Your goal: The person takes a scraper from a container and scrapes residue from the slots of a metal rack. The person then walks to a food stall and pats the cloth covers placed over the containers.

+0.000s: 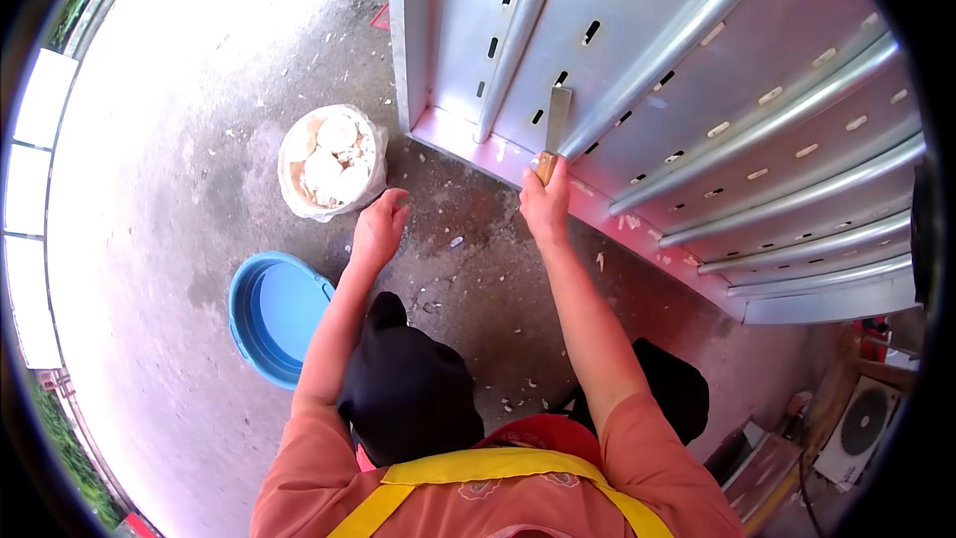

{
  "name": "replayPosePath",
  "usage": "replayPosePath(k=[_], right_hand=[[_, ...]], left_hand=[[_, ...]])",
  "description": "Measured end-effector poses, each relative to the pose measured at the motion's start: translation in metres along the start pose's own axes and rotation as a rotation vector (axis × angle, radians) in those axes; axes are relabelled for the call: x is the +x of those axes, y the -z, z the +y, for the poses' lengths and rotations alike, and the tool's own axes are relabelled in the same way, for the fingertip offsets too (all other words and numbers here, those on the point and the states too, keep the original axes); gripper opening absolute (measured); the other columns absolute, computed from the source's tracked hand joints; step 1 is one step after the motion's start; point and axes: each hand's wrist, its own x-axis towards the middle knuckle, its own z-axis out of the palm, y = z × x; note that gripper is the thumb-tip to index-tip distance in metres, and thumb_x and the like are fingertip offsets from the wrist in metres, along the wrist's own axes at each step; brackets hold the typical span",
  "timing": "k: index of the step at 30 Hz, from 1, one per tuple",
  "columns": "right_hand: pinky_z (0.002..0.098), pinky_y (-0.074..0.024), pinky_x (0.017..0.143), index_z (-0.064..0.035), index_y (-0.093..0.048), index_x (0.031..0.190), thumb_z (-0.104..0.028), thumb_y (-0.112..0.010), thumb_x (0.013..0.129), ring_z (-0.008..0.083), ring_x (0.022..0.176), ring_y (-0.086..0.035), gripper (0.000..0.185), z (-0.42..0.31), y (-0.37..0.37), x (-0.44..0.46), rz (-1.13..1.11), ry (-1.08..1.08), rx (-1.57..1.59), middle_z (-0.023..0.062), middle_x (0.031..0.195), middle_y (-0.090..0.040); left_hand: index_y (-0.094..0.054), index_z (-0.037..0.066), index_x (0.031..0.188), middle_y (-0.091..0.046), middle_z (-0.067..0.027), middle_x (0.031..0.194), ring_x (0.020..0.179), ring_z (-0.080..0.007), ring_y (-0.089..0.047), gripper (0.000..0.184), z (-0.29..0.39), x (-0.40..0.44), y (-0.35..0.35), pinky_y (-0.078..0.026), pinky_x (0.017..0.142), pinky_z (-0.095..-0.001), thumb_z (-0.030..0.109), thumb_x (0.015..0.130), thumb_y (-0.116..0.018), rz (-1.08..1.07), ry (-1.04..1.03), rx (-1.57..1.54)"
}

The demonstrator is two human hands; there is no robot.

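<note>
My right hand is wrapped round the wooden handle of a scraper, whose flat metal blade points up against the slotted metal panel. Beside the lined bucket hangs my left hand, its fingers curled; whether anything small is between them cannot be made out. The bucket holds whitish round lumps and crumbs. Several metal tubes run across the panel, and pale scraps lie along its lower edge.
A blue basin stands on the concrete floor left of my left forearm. Small pale chips are scattered about the floor. At the lower right is an appliance with a round fan grille.
</note>
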Motion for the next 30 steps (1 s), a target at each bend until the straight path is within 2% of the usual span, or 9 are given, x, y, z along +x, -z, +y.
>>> replayPosePath(k=[4, 7, 9, 14, 20, 21, 24, 25, 30], right_hand=[[0.0247, -0.0401, 0.048, -0.0048, -0.046, 0.110, -0.008, -0.055, 0.089, 0.0092, 0.057, -0.048, 0.024, -0.021, 0.009, 0.032, 0.141, 0.373, -0.134, 0.0023, 0.080, -0.050], [0.0264, -0.0423, 0.052, -0.0030, -0.046, 0.109, -0.008, -0.056, 0.088, 0.0105, 0.060, -0.049, 0.023, -0.011, 0.010, 0.024, 0.211, 0.538, -0.300, 0.0030, 0.082, -0.052], [0.0415, -0.0445, 0.086, -0.0004, -0.045, 0.115, -0.011, -0.058, 0.088, 0.0361, 0.102, -0.059, 0.031, 0.009, 0.010, 0.006, 0.030, 0.153, -0.207, 0.0201, 0.107, -0.061], [0.0401, -0.0468, 0.081, -0.0010, -0.045, 0.115, -0.009, -0.058, 0.088, 0.0339, 0.096, -0.061, 0.031, -0.002, 0.012, -0.003, 0.061, 0.102, -0.153, 0.0191, 0.104, -0.062], [0.0279, -0.0444, 0.049, -0.0019, -0.048, 0.109, -0.009, -0.059, 0.087, 0.0122, 0.057, -0.054, 0.026, -0.001, 0.015, -0.005, -0.069, -0.124, -0.042, 0.0071, 0.087, -0.059], [0.0280, -0.0422, 0.045, -0.0025, -0.050, 0.099, -0.011, -0.058, 0.090, 0.0123, 0.050, -0.050, 0.015, -0.012, 0.015, -0.008, -0.039, -0.089, -0.081, 0.0050, 0.071, -0.055], [0.0264, -0.0383, 0.040, -0.0039, -0.049, 0.091, -0.016, -0.054, 0.094, 0.0106, 0.043, -0.045, 0.013, -0.037, 0.018, -0.009, -0.153, -0.001, 0.364, 0.0028, 0.060, -0.048], [0.0244, -0.0324, 0.036, -0.0056, -0.047, 0.089, -0.025, -0.045, 0.099, 0.0099, 0.042, -0.042, 0.023, -0.047, 0.016, -0.005, -0.171, 0.001, 0.401, 0.0023, 0.058, -0.045], [0.0263, -0.0333, 0.038, -0.0056, -0.047, 0.088, -0.032, -0.040, 0.101, 0.0123, 0.043, -0.042, 0.030, -0.065, 0.010, 0.024, -0.240, 0.026, 0.443, 0.0036, 0.057, -0.044]], left_hand=[[-0.057, 0.002, 0.109, -0.062, -0.0121, 0.070, 0.063, -0.0227, -0.063, 0.026, -0.005, -0.003, 0.000, -0.049, 0.063, -0.0334, 0.007, 0.084, -0.059, 0.001, -0.016, -0.016], [-0.056, 0.002, 0.108, -0.063, -0.0171, 0.080, 0.076, -0.0336, -0.063, 0.026, -0.002, -0.001, 0.001, -0.049, 0.070, -0.0392, 0.009, 0.083, -0.060, -0.041, 0.057, -0.053], [-0.056, 0.002, 0.108, -0.063, -0.0172, 0.080, 0.076, -0.0335, -0.063, 0.027, 0.000, 0.003, 0.001, -0.049, 0.070, -0.0392, 0.009, 0.083, -0.060, -0.023, 0.032, -0.058], [-0.057, 0.002, 0.108, -0.063, -0.0172, 0.081, 0.076, -0.0334, -0.063, 0.027, 0.002, -0.004, 0.000, -0.049, 0.070, -0.0393, 0.009, 0.083, -0.061, -0.058, 0.022, -0.051], [-0.056, 0.002, 0.112, -0.064, -0.0120, 0.074, 0.067, -0.0224, -0.063, 0.028, -0.009, -0.005, -0.005, -0.050, 0.066, -0.0334, 0.009, 0.085, -0.060, -0.066, 0.022, -0.049], [-0.056, 0.002, 0.111, -0.063, -0.0119, 0.073, 0.066, -0.0222, -0.063, 0.028, -0.010, -0.004, -0.007, -0.050, 0.066, -0.0333, 0.009, 0.085, -0.060, -0.078, 0.003, -0.039], [-0.057, 0.001, 0.110, -0.064, -0.0123, 0.075, 0.068, -0.0232, -0.064, 0.027, -0.009, 0.000, -0.008, -0.049, 0.068, -0.0333, 0.009, 0.084, -0.060, -0.107, -0.009, -0.022], [-0.057, 0.001, 0.110, -0.064, -0.0125, 0.076, 0.069, -0.0236, -0.064, 0.027, -0.010, 0.000, -0.008, -0.049, 0.068, -0.0334, 0.009, 0.084, -0.060, -0.107, -0.016, -0.009], [-0.058, 0.001, 0.110, -0.064, -0.0135, 0.078, 0.071, -0.0253, -0.064, 0.028, -0.006, -0.002, -0.007, -0.049, 0.069, -0.0345, 0.009, 0.084, -0.060, -0.105, -0.035, -0.017]])
